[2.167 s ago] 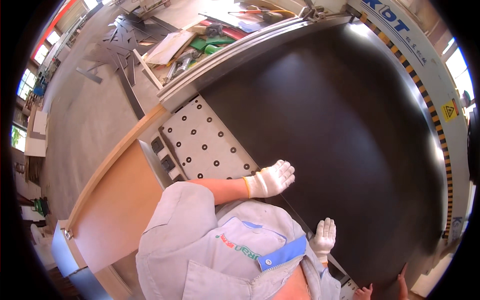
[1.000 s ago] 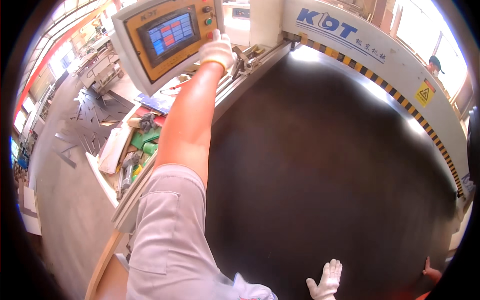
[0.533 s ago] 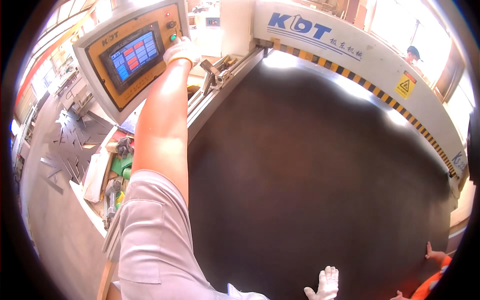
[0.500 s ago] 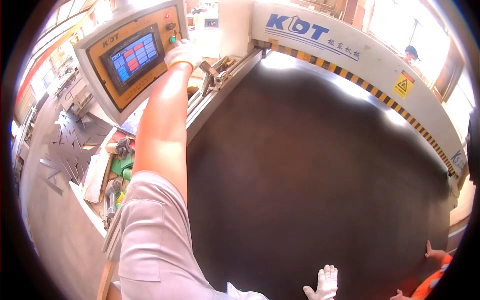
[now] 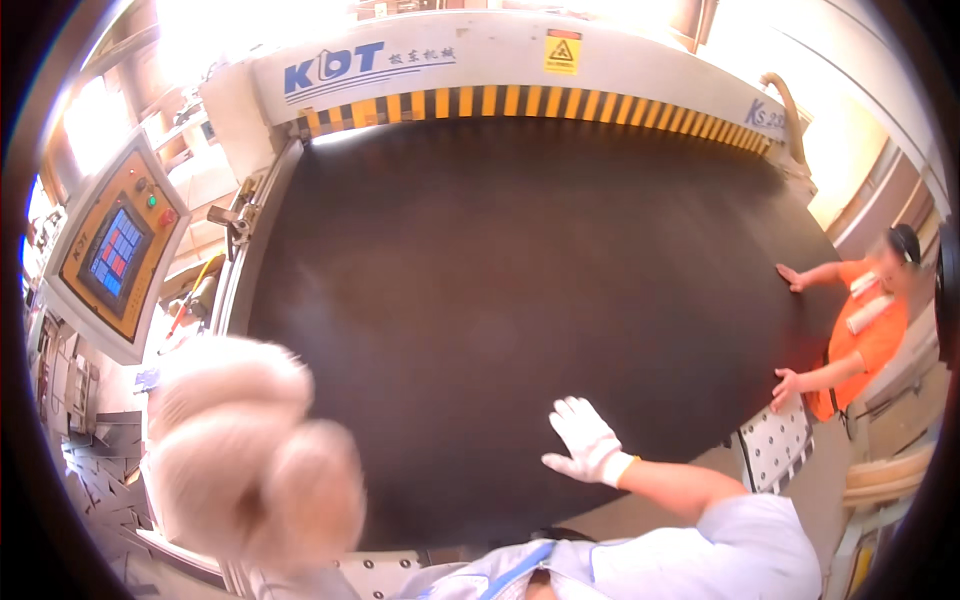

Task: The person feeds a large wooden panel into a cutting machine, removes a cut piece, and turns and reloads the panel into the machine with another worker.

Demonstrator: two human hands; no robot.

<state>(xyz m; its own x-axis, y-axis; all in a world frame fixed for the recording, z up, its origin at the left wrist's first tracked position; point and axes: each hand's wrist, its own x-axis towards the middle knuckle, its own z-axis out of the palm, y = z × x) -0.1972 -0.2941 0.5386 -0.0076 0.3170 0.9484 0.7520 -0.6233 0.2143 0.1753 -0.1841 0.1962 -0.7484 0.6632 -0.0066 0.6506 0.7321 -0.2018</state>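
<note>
My left hand (image 5: pixel 255 450), in a pale work glove, is large and blurred close in front of the view at lower left. Its fingers look bent, but motion smears them and what they hold, if anything, does not show. A wide dark board (image 5: pixel 500 300) lies flat in front of me. On its near part rests my right hand (image 5: pixel 585 440), gloved in white, palm down with the fingers stretched out and nothing in them. Across the board, a person in orange (image 5: pixel 870 310) has one hand on its right edge and the other beside the near right edge.
A machine beam (image 5: pixel 500 60) with a yellow and black striped strip (image 5: pixel 480 102) spans the board's far edge. To the left stands a control panel (image 5: pixel 118 245) with a lit screen. A metal rail (image 5: pixel 255 235) runs along the board's left side. Dark offcuts (image 5: pixel 105 500) litter the floor.
My left hand has left the buttons of the control panel and come back close to me. The view has turned rightward, bringing more of the person in orange and my right arm into sight.
</note>
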